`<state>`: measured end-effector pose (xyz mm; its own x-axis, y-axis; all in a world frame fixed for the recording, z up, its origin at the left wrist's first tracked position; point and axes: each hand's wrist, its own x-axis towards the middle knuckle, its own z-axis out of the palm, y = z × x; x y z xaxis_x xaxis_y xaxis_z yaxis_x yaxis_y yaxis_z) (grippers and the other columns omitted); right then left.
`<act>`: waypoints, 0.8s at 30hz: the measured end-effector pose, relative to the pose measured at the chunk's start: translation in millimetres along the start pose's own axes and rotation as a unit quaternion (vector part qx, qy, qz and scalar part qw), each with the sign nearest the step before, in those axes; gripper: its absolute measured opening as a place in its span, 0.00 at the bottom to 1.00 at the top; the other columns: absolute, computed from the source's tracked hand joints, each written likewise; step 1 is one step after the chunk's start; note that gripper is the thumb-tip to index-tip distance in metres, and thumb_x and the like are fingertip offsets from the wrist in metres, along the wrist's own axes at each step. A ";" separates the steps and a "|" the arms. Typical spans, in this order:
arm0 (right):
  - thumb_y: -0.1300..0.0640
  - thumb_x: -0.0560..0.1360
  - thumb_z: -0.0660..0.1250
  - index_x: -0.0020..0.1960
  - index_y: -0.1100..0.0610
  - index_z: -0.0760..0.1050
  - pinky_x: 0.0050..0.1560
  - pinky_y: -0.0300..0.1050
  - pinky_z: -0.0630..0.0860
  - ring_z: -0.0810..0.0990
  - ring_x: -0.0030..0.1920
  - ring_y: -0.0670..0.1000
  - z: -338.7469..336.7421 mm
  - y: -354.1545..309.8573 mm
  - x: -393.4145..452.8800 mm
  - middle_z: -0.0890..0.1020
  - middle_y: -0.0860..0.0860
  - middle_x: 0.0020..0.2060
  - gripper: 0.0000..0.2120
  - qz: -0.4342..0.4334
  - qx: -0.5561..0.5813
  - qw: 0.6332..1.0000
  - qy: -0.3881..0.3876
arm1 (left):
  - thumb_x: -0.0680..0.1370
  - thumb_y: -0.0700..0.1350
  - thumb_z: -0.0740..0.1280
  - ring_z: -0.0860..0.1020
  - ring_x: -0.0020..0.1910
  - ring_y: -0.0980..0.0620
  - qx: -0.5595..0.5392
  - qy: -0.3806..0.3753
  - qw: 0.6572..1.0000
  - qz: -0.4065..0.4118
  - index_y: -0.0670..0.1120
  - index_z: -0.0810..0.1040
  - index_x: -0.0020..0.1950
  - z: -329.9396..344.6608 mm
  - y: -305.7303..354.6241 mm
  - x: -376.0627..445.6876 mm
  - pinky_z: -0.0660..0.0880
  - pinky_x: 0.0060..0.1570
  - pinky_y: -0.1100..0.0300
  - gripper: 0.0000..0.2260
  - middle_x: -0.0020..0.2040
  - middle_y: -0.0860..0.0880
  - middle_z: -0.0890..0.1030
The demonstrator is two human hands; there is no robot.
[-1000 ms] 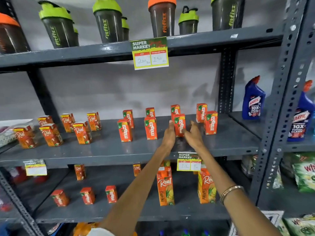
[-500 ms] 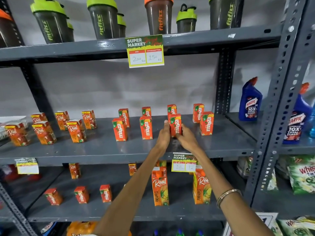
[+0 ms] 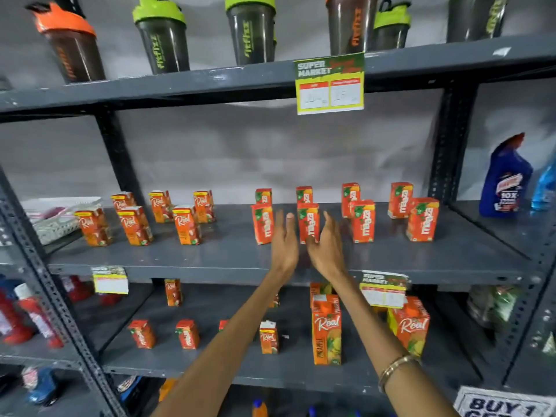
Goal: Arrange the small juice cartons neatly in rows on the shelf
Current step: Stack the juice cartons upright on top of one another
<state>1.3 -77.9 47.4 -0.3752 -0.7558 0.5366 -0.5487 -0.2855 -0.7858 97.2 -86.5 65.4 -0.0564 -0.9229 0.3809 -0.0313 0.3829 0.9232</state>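
While both arms reach up to the middle shelf [image 3: 228, 257], the left hand [image 3: 284, 240] and the right hand [image 3: 326, 246] stand with palms facing each other, one on either side of a small Maaza carton [image 3: 308, 225]. Fingers on both hands are spread wide and straight — neither grips anything. The right hand's thumb lies just at the carton's lower edge; whether it touches cannot be told. The left hand stands in the gap between that carton and its neighbour to the left [image 3: 262, 223].

That carton stands upright in the front row of the shelf's right half, with two more front-row cartons [image 3: 363, 221] [image 3: 422, 219] to its right, spaced apart. Behind them runs a back row of four Maaza cartons [image 3: 304, 194], near the wall. On the shelf's left half stand the Real cartons [image 3: 186, 224] — three in front, three behind, somewhat unevenly turned.

A bangle [image 3: 395, 367] circles the right wrist. On the shelf below are a few small cartons [image 3: 187, 334] scattered apart and two tall Real pineapple packs [image 3: 326, 329]. Shaker bottles [image 3: 251, 31] line the top shelf, above a price tag [image 3: 330, 82]. A blue cleaner bottle [image 3: 505, 179] stands in the bay to the right.
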 end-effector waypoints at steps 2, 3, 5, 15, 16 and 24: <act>0.57 0.79 0.67 0.67 0.56 0.72 0.55 0.45 0.75 0.80 0.62 0.59 -3.4 7.4 13.5 0.81 0.57 0.60 0.18 0.036 0.025 0.998 -0.049 | 0.87 0.52 0.51 0.77 0.68 0.43 -0.007 -0.043 0.999 -0.030 0.38 0.72 0.70 15.7 5.3 6.4 0.71 0.70 0.51 0.22 0.66 0.39 0.80; 0.56 0.79 0.66 0.64 0.53 0.74 0.52 0.46 0.76 0.82 0.59 0.59 -5.6 12.0 17.7 0.82 0.55 0.57 0.13 0.047 0.027 0.996 -0.065 | 0.87 0.53 0.50 0.79 0.65 0.44 -0.007 -0.059 0.998 -0.036 0.38 0.74 0.68 21.8 5.9 7.3 0.73 0.68 0.51 0.23 0.63 0.40 0.81; 0.54 0.79 0.66 0.61 0.51 0.75 0.49 0.45 0.75 0.83 0.57 0.57 -9.1 20.9 22.3 0.84 0.52 0.54 0.11 0.059 0.023 0.995 -0.078 | 0.87 0.54 0.49 0.80 0.63 0.45 -0.012 -0.072 0.996 -0.047 0.40 0.76 0.67 29.5 3.2 5.2 0.74 0.68 0.49 0.24 0.62 0.41 0.83; 0.55 0.81 0.64 0.67 0.55 0.69 0.39 0.40 0.78 0.83 0.43 0.49 -10.0 23.8 25.5 0.83 0.48 0.47 0.15 0.078 0.008 0.987 -0.143 | 0.86 0.58 0.47 0.81 0.62 0.44 -0.022 -0.095 0.991 -0.094 0.40 0.77 0.67 27.4 -6.7 13.1 0.75 0.67 0.48 0.29 0.62 0.39 0.83; 0.55 0.81 0.63 0.67 0.56 0.68 0.37 0.41 0.78 0.84 0.40 0.50 -10.3 24.6 26.4 0.83 0.49 0.45 0.16 0.078 0.004 0.986 -0.150 | 0.86 0.58 0.47 0.81 0.61 0.45 -0.022 -0.097 0.991 -0.094 0.40 0.78 0.67 27.4 -7.2 13.1 0.76 0.67 0.48 0.29 0.61 0.39 0.83; 0.58 0.81 0.64 0.71 0.58 0.62 0.54 0.49 0.79 0.82 0.58 0.57 -12.7 25.7 26.2 0.79 0.52 0.54 0.21 0.085 -0.011 0.980 -0.181 | 0.86 0.58 0.47 0.80 0.64 0.45 -0.038 -0.106 0.988 -0.105 0.41 0.78 0.68 28.3 -1.6 6.9 0.74 0.69 0.49 0.28 0.64 0.40 0.82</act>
<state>-32.1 -97.6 45.2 -0.1764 -0.9518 0.2508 -0.5183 -0.1268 -0.8457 68.6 -92.3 65.1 -0.2644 -0.9497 0.1680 0.0102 0.1715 0.9851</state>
